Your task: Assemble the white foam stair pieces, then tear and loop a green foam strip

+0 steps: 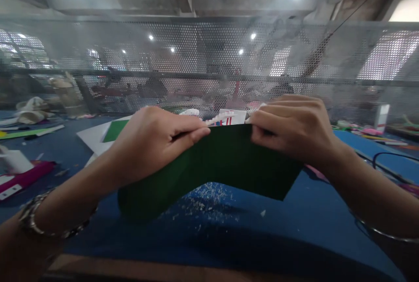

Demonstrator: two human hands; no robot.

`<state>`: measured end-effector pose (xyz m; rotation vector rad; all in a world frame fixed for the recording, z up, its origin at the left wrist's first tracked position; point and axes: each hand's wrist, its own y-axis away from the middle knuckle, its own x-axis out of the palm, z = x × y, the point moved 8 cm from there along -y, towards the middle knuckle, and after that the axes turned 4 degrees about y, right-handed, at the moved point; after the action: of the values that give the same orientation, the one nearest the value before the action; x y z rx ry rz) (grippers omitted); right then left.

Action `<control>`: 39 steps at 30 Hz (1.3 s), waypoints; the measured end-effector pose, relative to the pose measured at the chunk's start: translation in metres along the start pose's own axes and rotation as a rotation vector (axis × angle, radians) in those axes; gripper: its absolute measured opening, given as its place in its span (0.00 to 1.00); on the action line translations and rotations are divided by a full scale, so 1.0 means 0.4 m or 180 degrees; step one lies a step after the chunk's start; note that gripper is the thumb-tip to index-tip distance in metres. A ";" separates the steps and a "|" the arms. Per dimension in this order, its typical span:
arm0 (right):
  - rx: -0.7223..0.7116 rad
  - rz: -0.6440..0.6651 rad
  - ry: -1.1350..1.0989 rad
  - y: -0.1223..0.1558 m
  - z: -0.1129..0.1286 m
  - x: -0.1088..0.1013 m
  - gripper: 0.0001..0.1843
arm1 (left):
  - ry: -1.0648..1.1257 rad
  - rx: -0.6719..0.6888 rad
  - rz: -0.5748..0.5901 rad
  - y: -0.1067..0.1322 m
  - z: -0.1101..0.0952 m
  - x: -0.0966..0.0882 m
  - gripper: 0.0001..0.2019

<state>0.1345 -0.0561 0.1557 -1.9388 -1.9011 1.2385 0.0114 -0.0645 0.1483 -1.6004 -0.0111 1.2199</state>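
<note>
A dark green sheet (212, 155), paper or thin card, is held up in front of me and bends along its length. My left hand (160, 135) pinches its upper edge left of the middle, thumb on the near side. On the right, my right hand (291, 125) grips the same edge with curled fingers. Below the sheet, small white scraps (209, 197) are scattered over the blue tabletop (235, 238). Just behind the upper edge shows a white piece with red stripes (229, 117), partly hidden.
White sheets with a green piece (114, 130) lie behind my left arm. A magenta object (29, 177) is at far left. Pencils and a pink item (373, 132) lie at right, near a blue sheet (353, 142). A perforated metal screen (203, 59) stands across the back.
</note>
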 end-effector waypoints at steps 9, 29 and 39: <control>0.0861 0.0139 0.0481 0.139 -0.180 0.037 0.15 | -0.0232 -0.0466 0.0069 0.046 0.107 -0.057 0.15; 0.0450 0.0657 -0.1275 -0.025 0.022 0.045 0.14 | -0.1644 0.1212 0.0338 -0.060 -0.074 0.076 0.21; 0.0328 0.0475 -0.1814 0.007 -0.006 0.021 0.15 | -0.1610 0.1418 -0.0645 0.023 -0.040 0.020 0.13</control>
<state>0.1369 -0.0481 0.1519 -1.8333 -1.8830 2.0672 0.0213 -0.0756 0.1348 -0.8618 -0.2049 1.3263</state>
